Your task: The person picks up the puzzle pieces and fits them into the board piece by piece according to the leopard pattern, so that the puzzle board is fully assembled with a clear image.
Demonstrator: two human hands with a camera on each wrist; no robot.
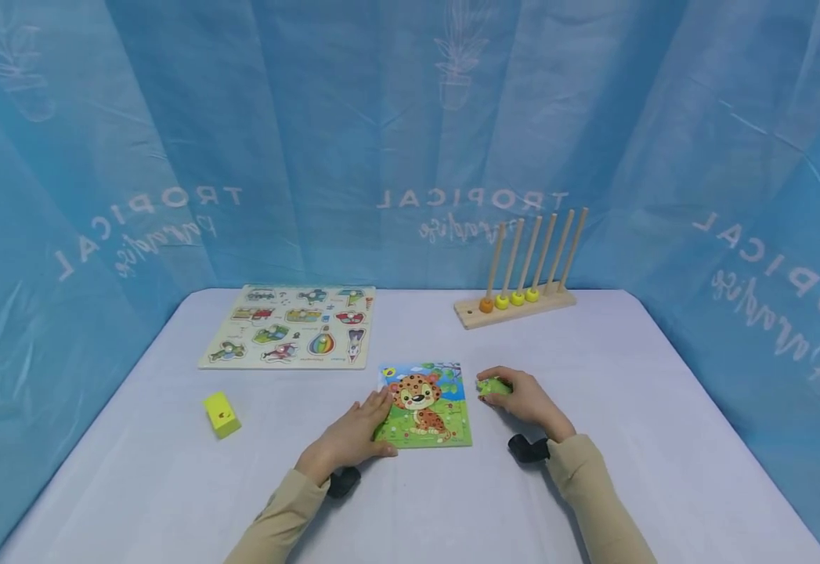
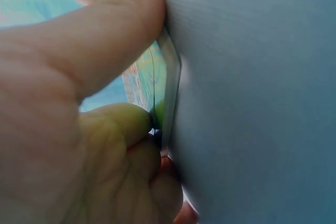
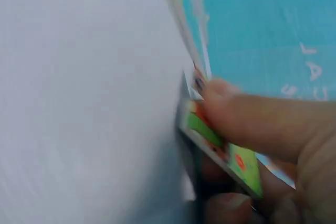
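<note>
A square picture puzzle (image 1: 420, 403) with a spotted leopard on green and blue lies in the middle of the table. My left hand (image 1: 355, 435) holds its near left corner, thumb along the front edge and fingers at the left side. In the left wrist view, the thumb (image 2: 100, 40) and bent fingers sit against the edge of the puzzle (image 2: 169, 77). To the right of the puzzle, my right hand (image 1: 525, 399) pinches a small flat green puzzle piece (image 1: 494, 386). The right wrist view shows this piece (image 3: 244, 169) tilted between thumb and fingers, with red and orange marks on it.
A knobbed vehicle puzzle board (image 1: 297, 329) lies at the back left. Nearer on that side is a yellow block (image 1: 222, 415) with a face. At the back right stands a wooden peg rack (image 1: 515, 307) with upright rods and several beads. Blue curtains (image 1: 410, 141) hang behind the table.
</note>
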